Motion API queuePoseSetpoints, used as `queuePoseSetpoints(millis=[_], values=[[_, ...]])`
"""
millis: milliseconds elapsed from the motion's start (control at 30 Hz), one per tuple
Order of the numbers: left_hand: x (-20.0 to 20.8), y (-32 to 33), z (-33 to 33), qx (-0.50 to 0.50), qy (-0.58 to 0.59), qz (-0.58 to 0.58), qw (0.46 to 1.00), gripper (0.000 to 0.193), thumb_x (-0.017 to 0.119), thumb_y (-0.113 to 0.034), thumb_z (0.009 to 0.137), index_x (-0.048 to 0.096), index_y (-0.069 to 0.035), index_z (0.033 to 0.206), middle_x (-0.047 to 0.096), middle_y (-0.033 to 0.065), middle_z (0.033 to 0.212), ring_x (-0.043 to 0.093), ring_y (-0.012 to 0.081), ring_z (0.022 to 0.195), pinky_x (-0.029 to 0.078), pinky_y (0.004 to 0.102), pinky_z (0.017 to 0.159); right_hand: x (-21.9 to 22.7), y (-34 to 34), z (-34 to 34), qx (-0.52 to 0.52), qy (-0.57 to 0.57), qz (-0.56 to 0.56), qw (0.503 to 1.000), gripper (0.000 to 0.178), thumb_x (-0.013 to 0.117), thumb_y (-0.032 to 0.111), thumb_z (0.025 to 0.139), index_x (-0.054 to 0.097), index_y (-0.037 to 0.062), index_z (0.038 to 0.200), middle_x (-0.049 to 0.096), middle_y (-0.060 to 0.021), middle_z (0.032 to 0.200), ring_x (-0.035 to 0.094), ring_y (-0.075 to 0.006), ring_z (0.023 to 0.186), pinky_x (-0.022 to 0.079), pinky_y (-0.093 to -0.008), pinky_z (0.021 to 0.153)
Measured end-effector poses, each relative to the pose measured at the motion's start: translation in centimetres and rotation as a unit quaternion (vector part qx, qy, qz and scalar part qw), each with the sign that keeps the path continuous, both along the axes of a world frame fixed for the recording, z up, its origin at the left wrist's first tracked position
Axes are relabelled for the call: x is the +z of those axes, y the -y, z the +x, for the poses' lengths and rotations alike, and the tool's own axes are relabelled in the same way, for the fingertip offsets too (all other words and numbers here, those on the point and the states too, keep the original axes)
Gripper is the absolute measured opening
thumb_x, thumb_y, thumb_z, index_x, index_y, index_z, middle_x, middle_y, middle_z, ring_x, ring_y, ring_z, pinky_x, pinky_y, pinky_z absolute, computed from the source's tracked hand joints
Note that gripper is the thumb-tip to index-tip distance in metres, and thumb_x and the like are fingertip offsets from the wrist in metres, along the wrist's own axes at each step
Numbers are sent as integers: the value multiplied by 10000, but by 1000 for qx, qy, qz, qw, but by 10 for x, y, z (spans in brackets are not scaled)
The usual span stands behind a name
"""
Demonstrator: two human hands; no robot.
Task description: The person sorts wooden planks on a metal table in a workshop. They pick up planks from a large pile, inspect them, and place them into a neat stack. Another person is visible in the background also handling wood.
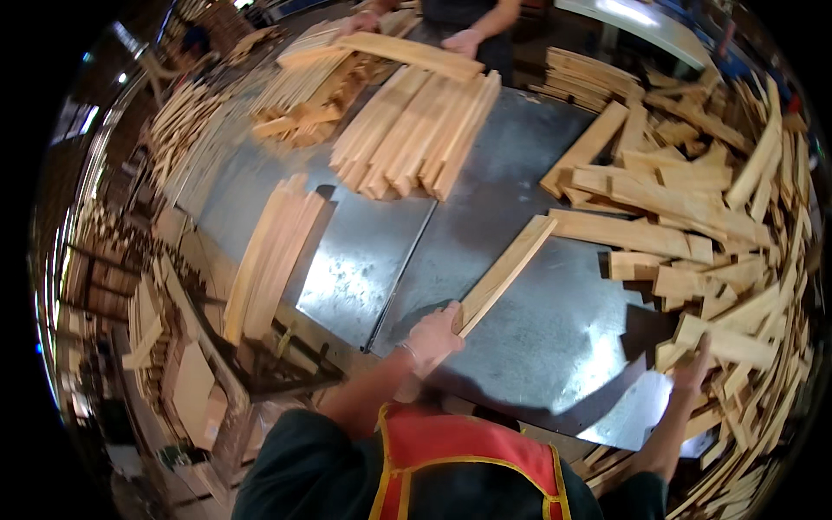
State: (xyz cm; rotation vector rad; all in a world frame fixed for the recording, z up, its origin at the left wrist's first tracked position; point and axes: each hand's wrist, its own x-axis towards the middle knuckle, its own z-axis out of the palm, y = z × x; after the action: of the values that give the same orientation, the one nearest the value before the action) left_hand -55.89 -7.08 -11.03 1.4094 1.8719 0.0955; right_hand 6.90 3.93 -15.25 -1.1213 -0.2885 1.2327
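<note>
close below, left hand grips the near end of a slat lying flat on the steel bench, steadying it, while right hand closes on a strip in the heap.

- A long, narrow slat of pale wood lay flat on the grey metal table, running on a diagonal from near the person up and to the right. Its near end was gripped in the left hand; its far end reached the heap.
- A heap of wood offcuts, short and long pale pieces lying crisscross, covered the table's right side. The right hand rested on a piece at its near edge.
</note>
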Motion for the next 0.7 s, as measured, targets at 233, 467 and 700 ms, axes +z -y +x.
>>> queuePoseSetpoints(millis=[233, 467, 700], values=[[6, 32, -35, 133, 463, -36, 876, 822, 676, -86, 844, 364, -1, 1599, 555, 110, 1440, 530, 192, 1270, 410, 288, 1090, 13, 135, -251, 23, 69, 21, 997, 522, 730, 145, 958, 503, 78, 1424, 595, -91, 1300, 573, -238, 1219, 457, -451, 1111], [26, 58, -89, 68, 409, -52, 909, 895, 752, -193, 877, 299, -52, 1636, 566, 185, 1468, 555, 207, 1288, 425, 307, 1099, 0, 221, -509, 282, 24, -116, 952, 698, 706, -37, 879, 401, 53, 1500, 613, -120, 1312, 620, -260, 1192, 533, -405, 1027], [25, 85, -180, 37, 377, -74, 922, 1037, 811, -407, 802, 286, -1, 1599, 579, 289, 1407, 606, 348, 1281, 458, 384, 1086, 59, 206, -594, 546, -128, -81, 824, 588, 714, 197, 932, 475, 60, 1451, 619, -121, 1288, 610, -262, 1180, 519, -409, 1001]])
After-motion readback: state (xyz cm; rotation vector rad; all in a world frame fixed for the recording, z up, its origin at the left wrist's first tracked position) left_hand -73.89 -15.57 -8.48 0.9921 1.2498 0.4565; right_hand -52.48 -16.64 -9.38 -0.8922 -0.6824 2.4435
